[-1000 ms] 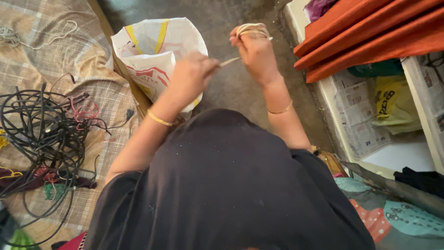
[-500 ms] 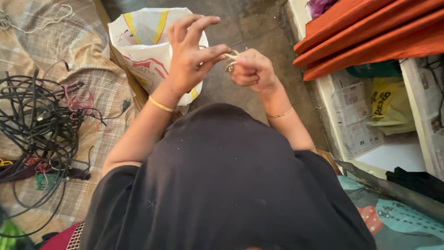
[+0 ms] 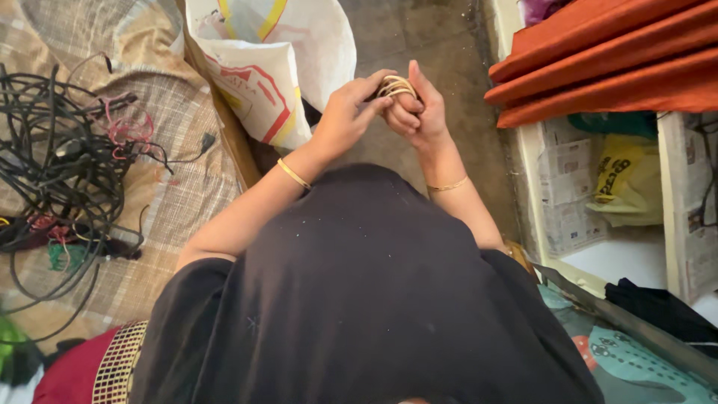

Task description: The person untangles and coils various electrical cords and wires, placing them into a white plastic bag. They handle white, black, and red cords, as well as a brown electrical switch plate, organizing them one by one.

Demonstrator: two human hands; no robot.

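Head view, looking straight down over a person in a black garment whose two bare hands meet in front of the chest. The right hand [image 3: 419,112] is curled into a closed grip around a small coil of pale cord [image 3: 396,85], the loops wound over its upper fingers and showing just above the knuckles. The left hand [image 3: 345,118] presses against it from the left, its fingertips pinched narrowly on the edge of the coil, so both hands touch the cord and each other. A thin gold bangle [image 3: 293,173] sits on the left wrist and another gold bangle [image 3: 447,185] on the right. Directly below the hands lies bare grey floor [image 3: 441,45], a narrow open strip running up the middle of the picture. To the left of the hands, close by, stands a white woven sack [image 3: 262,82] with red and yellow markings, its mouth open. Left of the sack, a checked bedsheet [image 3: 179,179] carries a tangle of black cables [image 3: 60,150], well apart from the hands. On the right edge, folded orange cloth [image 3: 606,60] overhangs a white shelf [image 3: 532,187] lined with newspaper, holding a yellow plastic bag [image 3: 624,176]. Patterned teal fabric [image 3: 636,366] fills the lower right corner.
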